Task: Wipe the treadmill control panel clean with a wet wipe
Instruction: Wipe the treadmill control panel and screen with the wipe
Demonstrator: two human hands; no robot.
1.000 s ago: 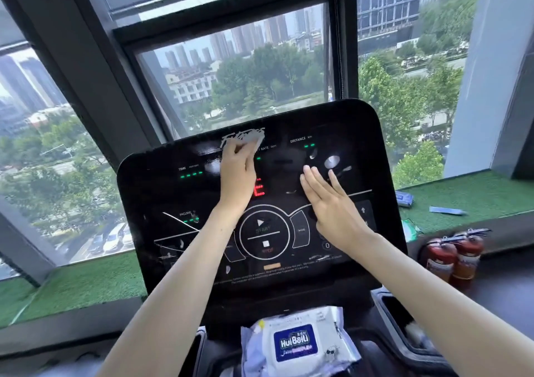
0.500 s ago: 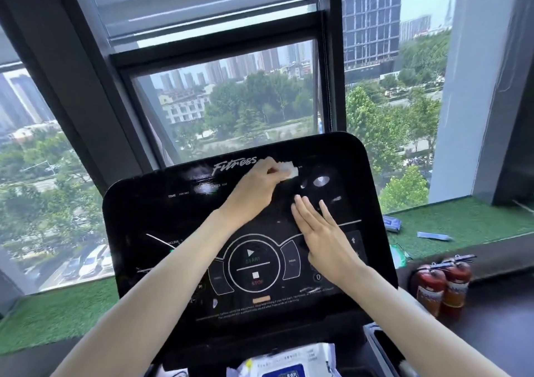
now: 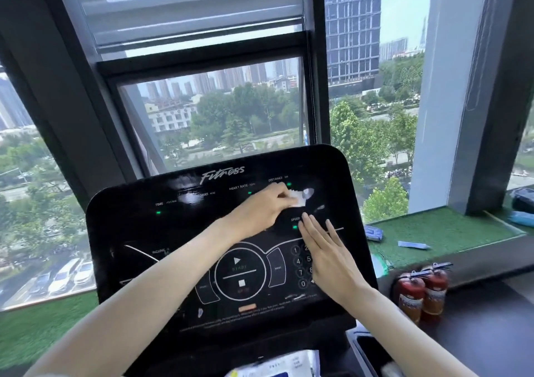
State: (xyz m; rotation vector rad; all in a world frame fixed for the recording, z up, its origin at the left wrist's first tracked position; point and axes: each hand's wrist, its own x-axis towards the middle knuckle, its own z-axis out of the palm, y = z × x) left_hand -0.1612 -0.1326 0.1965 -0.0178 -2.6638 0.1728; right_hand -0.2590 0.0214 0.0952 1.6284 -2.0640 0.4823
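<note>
The control panel is a broad, glossy black slab, tilted back, printed with white labels and lit by small green lights. Smears show near its upper right. It looks rigid and fixed, so it should bear firm pressure, though its touch keys may react.

The left grip is curled around the wet wipe, bunching it against the panel's upper right, just below the DISTANCE label. The right grip lies flat and open on the number keys, holding nothing.

The wipe is small, white and crumpled. It is probably soft, limp and damp, and best held bunched under the fingertips.
</note>
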